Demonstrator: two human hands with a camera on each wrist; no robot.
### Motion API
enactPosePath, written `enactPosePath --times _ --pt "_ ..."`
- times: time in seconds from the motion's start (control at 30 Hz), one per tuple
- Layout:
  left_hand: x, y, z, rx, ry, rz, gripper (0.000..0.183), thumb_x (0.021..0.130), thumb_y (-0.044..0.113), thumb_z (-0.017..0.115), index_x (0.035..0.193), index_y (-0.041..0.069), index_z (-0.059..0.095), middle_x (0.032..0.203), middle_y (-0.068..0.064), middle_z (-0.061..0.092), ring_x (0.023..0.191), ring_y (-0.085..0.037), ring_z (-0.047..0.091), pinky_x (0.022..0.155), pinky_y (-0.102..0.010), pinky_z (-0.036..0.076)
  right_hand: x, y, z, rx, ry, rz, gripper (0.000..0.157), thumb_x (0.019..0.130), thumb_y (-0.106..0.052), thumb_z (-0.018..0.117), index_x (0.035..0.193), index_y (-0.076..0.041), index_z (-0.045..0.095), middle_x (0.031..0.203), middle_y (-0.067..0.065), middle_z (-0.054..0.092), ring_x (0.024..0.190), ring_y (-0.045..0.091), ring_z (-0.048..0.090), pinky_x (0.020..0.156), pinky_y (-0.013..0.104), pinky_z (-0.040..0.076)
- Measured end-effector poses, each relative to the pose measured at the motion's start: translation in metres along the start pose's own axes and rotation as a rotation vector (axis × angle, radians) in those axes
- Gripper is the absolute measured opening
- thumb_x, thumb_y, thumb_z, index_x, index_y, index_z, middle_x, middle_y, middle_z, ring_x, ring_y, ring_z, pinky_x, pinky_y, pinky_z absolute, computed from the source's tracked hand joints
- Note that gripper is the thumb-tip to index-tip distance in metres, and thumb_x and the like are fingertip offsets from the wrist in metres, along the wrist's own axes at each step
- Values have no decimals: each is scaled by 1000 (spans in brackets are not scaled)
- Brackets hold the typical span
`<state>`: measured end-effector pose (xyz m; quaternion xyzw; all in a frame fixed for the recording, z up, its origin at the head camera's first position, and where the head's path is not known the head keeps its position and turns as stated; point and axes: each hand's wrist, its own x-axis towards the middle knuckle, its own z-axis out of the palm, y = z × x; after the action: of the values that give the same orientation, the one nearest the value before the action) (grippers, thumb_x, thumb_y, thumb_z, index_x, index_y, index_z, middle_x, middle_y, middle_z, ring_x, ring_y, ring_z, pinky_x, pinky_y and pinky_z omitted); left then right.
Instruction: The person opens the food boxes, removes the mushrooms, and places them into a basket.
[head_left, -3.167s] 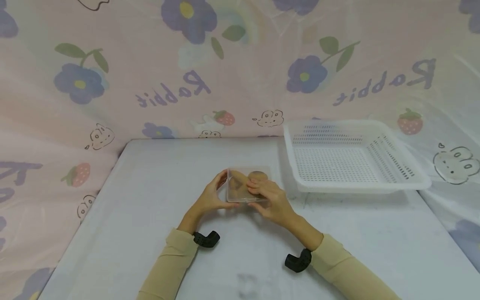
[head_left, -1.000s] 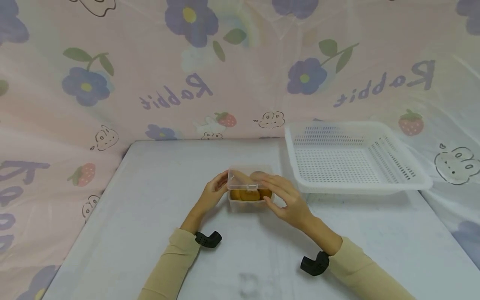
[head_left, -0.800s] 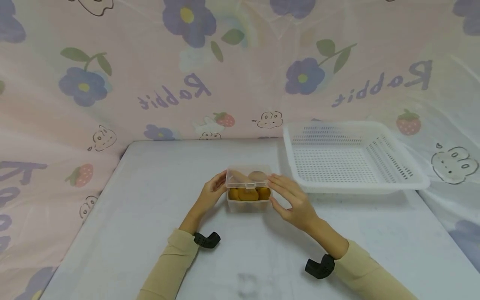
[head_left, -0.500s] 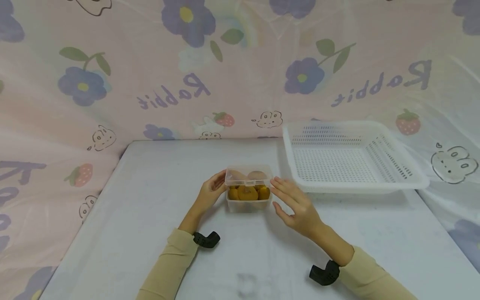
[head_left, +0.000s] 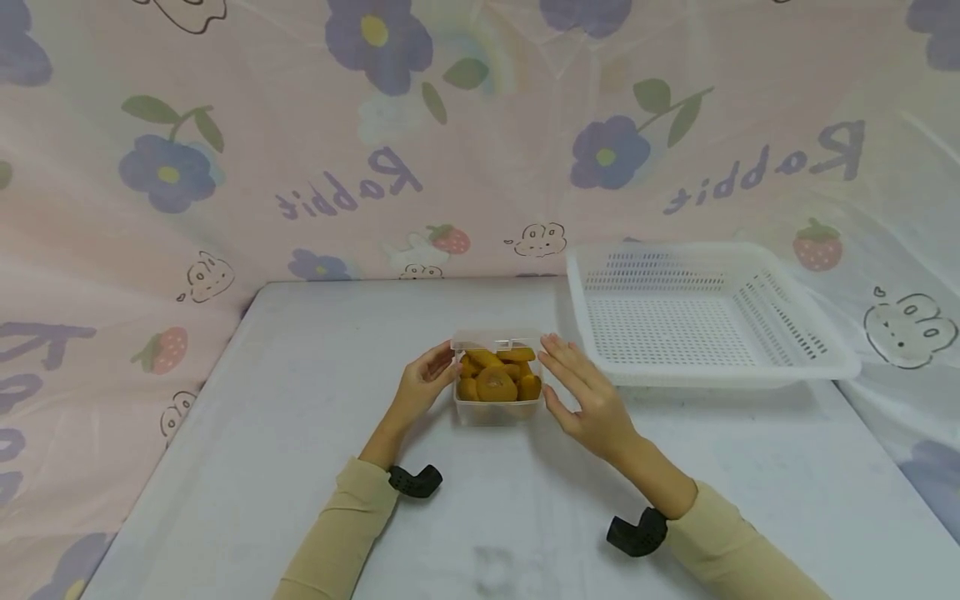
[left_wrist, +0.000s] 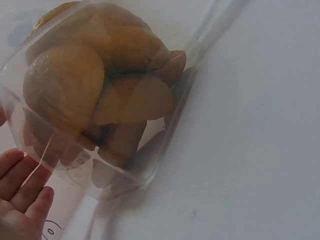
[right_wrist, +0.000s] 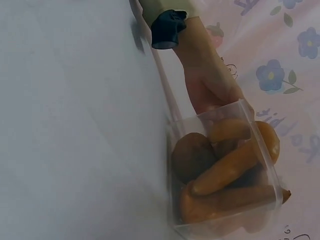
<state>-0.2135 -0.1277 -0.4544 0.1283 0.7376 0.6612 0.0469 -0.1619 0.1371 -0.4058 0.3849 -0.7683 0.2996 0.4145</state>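
A clear plastic box [head_left: 498,414] with a hinged lid [head_left: 480,341] stands mid-table in the head view. Its lid is tilted up at the back. Inside are several rounded yellow-brown pieces [head_left: 496,385], some crescent-like in the right wrist view; their kind is unclear. My left hand [head_left: 418,390] grips the box's left side, thumb near the rim and fingers toward the back; its fingertips are partly hidden. At the box's right side, my right hand [head_left: 592,408] has straight fingers, the upper ones at the lid's right corner. The left wrist view shows right-hand fingers [left_wrist: 31,192] beyond the clear wall.
A white perforated plastic basket [head_left: 712,377] stands at the back right of the white table [head_left: 315,367]. A pink patterned sheet [head_left: 495,125] rises behind the table and along its sides. Each wrist wears a black camera, such as the right one [head_left: 637,533].
The lid was down over the box at first; it has swung up and back, uncovering the yellow-brown pieces. My right hand has moved from atop the lid to the right side.
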Motion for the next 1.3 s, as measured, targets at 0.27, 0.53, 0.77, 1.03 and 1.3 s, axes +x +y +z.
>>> enactPosePath --times 0.27,0.53,0.77,1.03,1.3 --pt "0 0 2 -6 54 68 48 91 2 62 136 -6 47 145 -23 48 138 -35 45 114 -35 38 13 7 2 -18 -13 59 37 98 -20 52 116 10 64 126 27 63 116 42 60 117 35 36" --pt "-1 1 2 -1 73 80 47 90 2 64 133 -6 49 142 -24 51 136 -35 47 111 -28 42 26 14 7 -49 -14 118 46 74 8 70 119 9 62 128 26 62 118 42 60 108 50 43" --pt "-1 0 1 -31 13 118 46 92 1 60 135 -9 46 144 -26 47 139 -36 43 114 -29 37 34 19 10 -28 0 153 47 75 8 70 120 10 61 128 26 61 118 43 59 103 56 45" --pt "1 0 1 38 -35 146 48 95 1 55 140 -9 41 148 -27 42 141 -38 39 116 -38 34 42 27 15 -10 -33 215 49 78 4 69 126 9 58 133 25 58 122 41 58 103 52 48" --pt "-1 4 -2 65 -103 102 57 96 9 57 147 0 34 155 -19 35 146 -33 33 119 -39 29 53 39 23 0 -122 317 54 82 -1 68 133 9 51 143 24 50 131 39 51 105 49 47"
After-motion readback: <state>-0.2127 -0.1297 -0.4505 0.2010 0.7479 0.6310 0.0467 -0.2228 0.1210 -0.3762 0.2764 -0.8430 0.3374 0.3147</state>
